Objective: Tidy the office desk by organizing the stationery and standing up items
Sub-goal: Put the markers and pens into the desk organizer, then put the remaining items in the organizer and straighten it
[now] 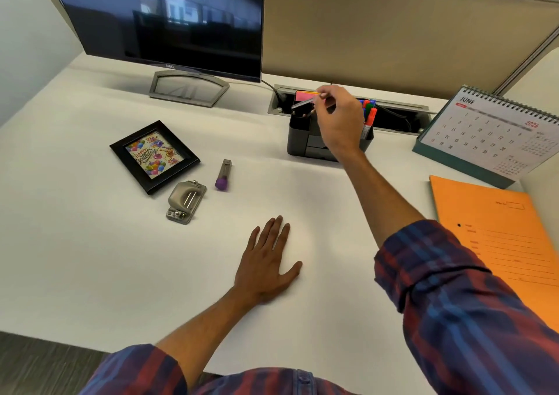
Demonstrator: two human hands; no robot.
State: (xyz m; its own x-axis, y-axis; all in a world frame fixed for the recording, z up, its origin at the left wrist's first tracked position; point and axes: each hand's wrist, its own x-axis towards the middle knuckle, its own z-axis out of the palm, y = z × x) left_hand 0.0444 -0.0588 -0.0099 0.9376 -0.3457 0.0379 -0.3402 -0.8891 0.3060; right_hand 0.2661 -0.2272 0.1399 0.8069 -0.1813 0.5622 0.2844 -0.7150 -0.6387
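Observation:
My right hand hovers over the black desk organizer and pinches a pencil whose tip points down into its left compartment. A grey pen-like item sticks out beside it. Coloured markers stand in the organizer's right side, pink sticky notes at its back. My left hand lies flat on the white desk, fingers spread, holding nothing. A black photo frame lies flat at the left, with a metal hole punch and a purple-capped tube nearby.
A Dell monitor stands at the back left on its stand. A June desk calendar stands at the right, with an orange folder lying in front of it. A cable tray runs behind the organizer.

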